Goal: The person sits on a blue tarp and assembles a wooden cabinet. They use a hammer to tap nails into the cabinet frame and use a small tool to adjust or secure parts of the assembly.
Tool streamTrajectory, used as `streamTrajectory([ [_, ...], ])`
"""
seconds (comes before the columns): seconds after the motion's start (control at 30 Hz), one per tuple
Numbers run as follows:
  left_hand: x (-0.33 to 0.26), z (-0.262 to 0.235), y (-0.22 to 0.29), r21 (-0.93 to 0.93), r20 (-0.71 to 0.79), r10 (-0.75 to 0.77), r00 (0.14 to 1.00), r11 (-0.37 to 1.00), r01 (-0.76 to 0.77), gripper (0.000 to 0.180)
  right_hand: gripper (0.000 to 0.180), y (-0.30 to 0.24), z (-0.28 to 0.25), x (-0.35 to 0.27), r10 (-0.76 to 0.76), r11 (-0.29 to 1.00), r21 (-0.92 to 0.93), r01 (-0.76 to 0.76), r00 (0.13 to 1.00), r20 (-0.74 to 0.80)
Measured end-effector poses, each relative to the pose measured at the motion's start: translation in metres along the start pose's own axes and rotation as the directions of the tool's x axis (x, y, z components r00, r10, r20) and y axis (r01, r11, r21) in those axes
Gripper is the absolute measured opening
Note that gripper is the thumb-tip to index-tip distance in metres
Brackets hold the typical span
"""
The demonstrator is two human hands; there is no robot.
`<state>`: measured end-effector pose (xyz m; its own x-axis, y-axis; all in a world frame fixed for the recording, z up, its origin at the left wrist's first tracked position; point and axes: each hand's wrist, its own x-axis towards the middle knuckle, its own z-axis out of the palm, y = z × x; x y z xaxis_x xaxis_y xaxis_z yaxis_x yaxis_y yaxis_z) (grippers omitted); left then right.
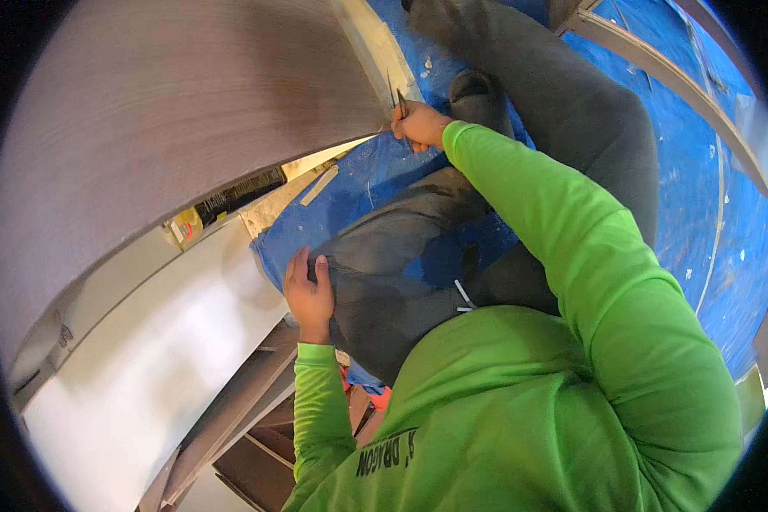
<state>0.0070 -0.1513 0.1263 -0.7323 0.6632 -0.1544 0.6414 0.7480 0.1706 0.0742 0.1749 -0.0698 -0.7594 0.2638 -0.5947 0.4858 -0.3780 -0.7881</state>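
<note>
With the blue sheet (pixel 691 213) already laid, work at the brown panel (pixel 188 111) looks unfinished, the right hand (pixel 420 126) gripping a thin dark tool (pixel 402 103) near its edge, the left hand (pixel 310 294) loosely open, seemingly empty, on the trouser leg (pixel 371 316)

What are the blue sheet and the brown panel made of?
Blue sheet: probably thin plastic, slightly shiny, judging by its creases and highlights. Brown panel: perhaps wood or laminate with a low-sheen finish, given its fine streaks; the core can't be seen.
</note>
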Motion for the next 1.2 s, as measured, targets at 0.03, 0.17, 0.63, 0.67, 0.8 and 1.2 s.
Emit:
streamTrajectory([
  [0.03, 0.000, 0.000, 0.000, -0.002, -0.003, -0.001, 1.000, 1.000, 0.001, 0.042, 0.017, 0.005, -0.003, 0.001, -0.024, 0.996, 0.086, 0.020, 0.999, 0.047],
  [0.17, -0.002, -0.001, 0.003, -0.049, -0.023, -0.020, 1.000, 0.999, 0.018, 0.042, 0.024, 0.014, -0.002, 0.001, -0.083, 0.996, 0.040, 0.080, 0.992, 0.093],
  [0.63, -0.004, 0.000, -0.002, -0.108, -0.089, 0.013, 0.996, 0.994, -0.023, 0.041, 0.027, -0.001, -0.007, -0.010, -0.052, 0.999, -0.002, 0.053, 0.993, 0.107],
  [0.67, -0.005, 0.000, -0.002, -0.101, -0.093, 0.013, 0.996, 0.995, -0.022, 0.041, 0.027, -0.003, -0.006, -0.012, -0.052, 0.998, -0.019, 0.054, 0.994, 0.101],
  [0.8, -0.005, 0.000, 0.000, -0.121, -0.092, -0.001, 0.996, 0.993, -0.010, 0.041, 0.030, -0.004, -0.005, -0.014, -0.063, 0.997, -0.040, 0.068, 0.993, 0.098],
  [1.2, -0.009, 0.000, -0.004, -0.140, -0.126, 0.012, 0.992, 0.990, -0.030, 0.041, 0.040, -0.010, -0.008, -0.022, 0.018, 0.996, -0.087, -0.009, 0.995, 0.096],
])
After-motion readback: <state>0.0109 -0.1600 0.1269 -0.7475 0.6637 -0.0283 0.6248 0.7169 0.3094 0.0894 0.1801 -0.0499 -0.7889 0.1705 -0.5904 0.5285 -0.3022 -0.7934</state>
